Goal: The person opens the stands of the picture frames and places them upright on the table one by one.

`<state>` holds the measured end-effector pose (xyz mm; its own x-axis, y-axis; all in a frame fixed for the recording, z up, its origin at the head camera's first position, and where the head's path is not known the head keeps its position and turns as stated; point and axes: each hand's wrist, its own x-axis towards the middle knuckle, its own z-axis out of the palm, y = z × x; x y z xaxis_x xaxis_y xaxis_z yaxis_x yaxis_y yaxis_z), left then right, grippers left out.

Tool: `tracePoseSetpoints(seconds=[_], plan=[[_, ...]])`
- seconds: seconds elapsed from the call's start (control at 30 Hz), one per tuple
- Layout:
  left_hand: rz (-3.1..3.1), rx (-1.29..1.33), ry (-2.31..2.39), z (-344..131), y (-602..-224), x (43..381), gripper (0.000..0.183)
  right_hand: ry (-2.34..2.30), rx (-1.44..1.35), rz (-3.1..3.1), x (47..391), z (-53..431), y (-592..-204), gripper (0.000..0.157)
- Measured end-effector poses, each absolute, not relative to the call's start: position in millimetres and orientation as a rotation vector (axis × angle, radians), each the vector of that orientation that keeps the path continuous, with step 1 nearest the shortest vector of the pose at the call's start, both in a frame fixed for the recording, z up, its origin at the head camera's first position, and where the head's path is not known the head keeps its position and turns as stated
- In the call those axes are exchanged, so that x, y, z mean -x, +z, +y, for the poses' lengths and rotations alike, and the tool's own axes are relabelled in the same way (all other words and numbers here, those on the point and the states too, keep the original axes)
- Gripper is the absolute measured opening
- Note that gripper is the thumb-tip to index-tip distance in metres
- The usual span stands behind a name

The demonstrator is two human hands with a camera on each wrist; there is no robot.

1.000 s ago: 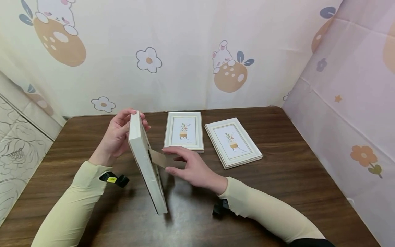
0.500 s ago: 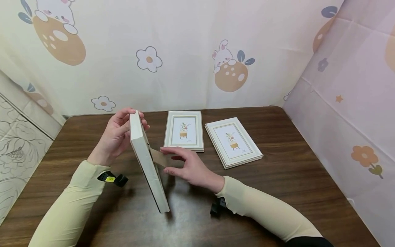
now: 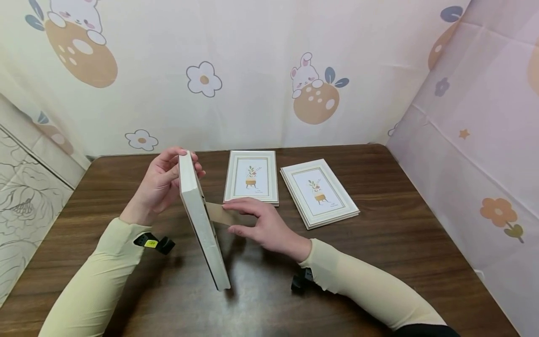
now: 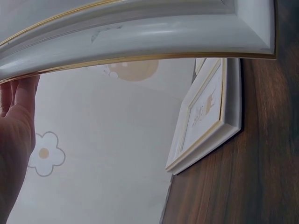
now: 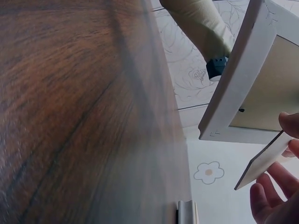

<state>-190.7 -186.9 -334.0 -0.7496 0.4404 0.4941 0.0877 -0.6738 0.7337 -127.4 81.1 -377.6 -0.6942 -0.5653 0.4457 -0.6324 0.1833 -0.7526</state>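
A white picture frame stands steeply tilted, its back facing right; whether its lower edge touches the table is hard to tell. My left hand grips its upper end, thumb on the near side and fingers behind. From the frame's back a flat brown stand juts out to the right. My right hand holds this stand between thumb and fingers. The right wrist view shows the stand's thin edge and the beige back panel. In the left wrist view, the frame's gold-lined front border crosses the top.
Behind my right hand a white picture frame lies face up. To its right is a stack of similar frames, turned at an angle. The dark wooden table meets a patterned curtain at the back.
The stand shows a little farther out from the frame's back, and my right hand has shifted slightly right with it. My left hand keeps its grip in nearly the same place.
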Motion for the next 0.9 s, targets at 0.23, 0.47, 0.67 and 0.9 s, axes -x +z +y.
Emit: tracePoseSetpoints(seconds=[0.23, 0.47, 0.67, 0.9], plan=[[1.268, -0.96, 2.49, -189, -334, 190, 0.024, 1.535, -1.181, -2.381, 128, 85, -375, 0.043], [1.294, -0.969, 2.475, -192, -334, 189, 0.025, 1.521, -1.157, -2.383, 129, 88, -371, 0.042], [1.269, -0.956, 2.474, -195, -334, 187, 0.026, 1.533, -1.143, -2.374, 129, 93, -365, 0.04], [1.305, -0.941, 2.445, -198, -336, 187, 0.027, 1.523, -1.134, -2.337, 131, 98, -360, 0.038]])
